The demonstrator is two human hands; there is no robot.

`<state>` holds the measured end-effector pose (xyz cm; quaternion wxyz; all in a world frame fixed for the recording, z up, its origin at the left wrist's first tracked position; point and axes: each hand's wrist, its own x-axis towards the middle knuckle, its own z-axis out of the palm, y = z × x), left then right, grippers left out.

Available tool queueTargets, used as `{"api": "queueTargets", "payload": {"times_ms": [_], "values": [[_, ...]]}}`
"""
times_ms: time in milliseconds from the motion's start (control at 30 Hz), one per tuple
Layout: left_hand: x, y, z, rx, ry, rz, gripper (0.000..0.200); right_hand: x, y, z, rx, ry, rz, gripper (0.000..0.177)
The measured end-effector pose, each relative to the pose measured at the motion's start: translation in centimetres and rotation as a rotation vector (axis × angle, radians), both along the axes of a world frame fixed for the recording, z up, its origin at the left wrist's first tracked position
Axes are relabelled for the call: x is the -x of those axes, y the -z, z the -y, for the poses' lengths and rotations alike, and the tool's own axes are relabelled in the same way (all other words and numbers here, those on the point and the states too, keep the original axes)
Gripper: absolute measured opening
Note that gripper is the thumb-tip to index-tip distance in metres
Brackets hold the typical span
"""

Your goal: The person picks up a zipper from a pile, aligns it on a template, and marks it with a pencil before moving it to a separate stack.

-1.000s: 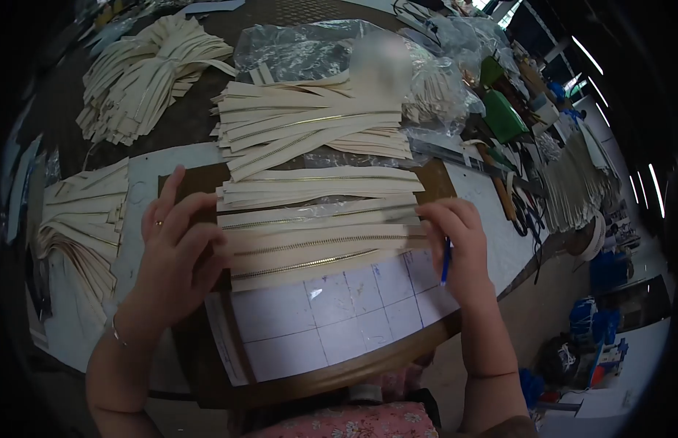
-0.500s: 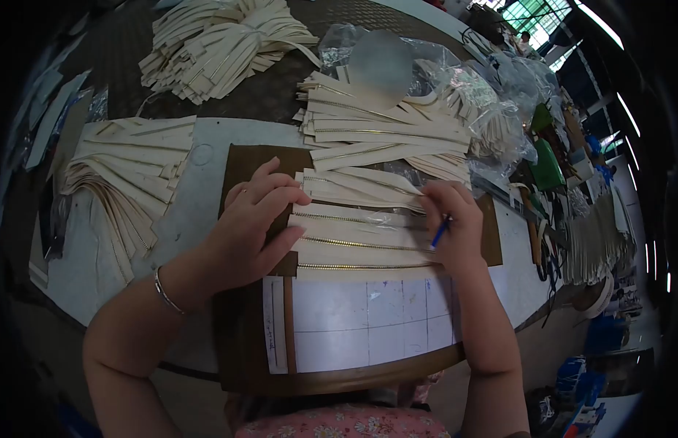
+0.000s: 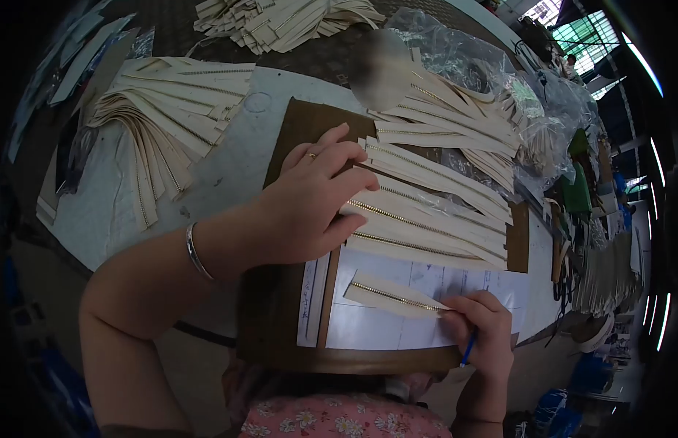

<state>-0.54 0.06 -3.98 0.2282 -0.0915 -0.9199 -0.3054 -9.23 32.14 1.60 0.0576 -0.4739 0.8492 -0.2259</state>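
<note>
Several cream zipper strips [image 3: 426, 219] lie side by side on a brown board [image 3: 280, 299]. My left hand [image 3: 310, 193] rests at their left ends, fingers spread and pressing on the fabric. Below them, a single zipper strip [image 3: 390, 296] lies over a white ruled sheet [image 3: 368, 328]. Its right end is pinched between the fingers of my right hand [image 3: 481, 325], which also has a blue pen [image 3: 469, 347] tucked in it, tip pointing down.
Fanned zipper strips [image 3: 164, 109] lie at the left on the pale table [image 3: 244, 139]. Another bundle [image 3: 288, 18] is at the back. More strips [image 3: 456, 120] and clear plastic bags [image 3: 456, 51] lie beyond the board. Tools and green items [image 3: 575, 190] are at the right.
My right hand has moved down toward me, with one strip now apart from the row over the ruled sheet. The view has shifted, and my left hand stays at the strips' left ends.
</note>
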Motion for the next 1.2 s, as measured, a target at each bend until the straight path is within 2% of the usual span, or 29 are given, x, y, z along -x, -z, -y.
{"api": "queueTargets", "payload": {"times_ms": [200,533,1200], "values": [[-1.5,-1.4,-1.7,0.012,0.229,0.094,0.047,-0.6,0.2,0.9,-0.004,-0.009,0.045,0.023],[-1.5,-1.1,-1.1,-0.006,0.257,0.168,0.055,1.3,0.0,1.0,-0.034,-0.049,0.087,0.025],[-1.7,-2.1,-1.0,0.12,0.295,0.308,0.072,0.6,0.3,1.0,-0.019,-0.056,0.1,0.026]]}}
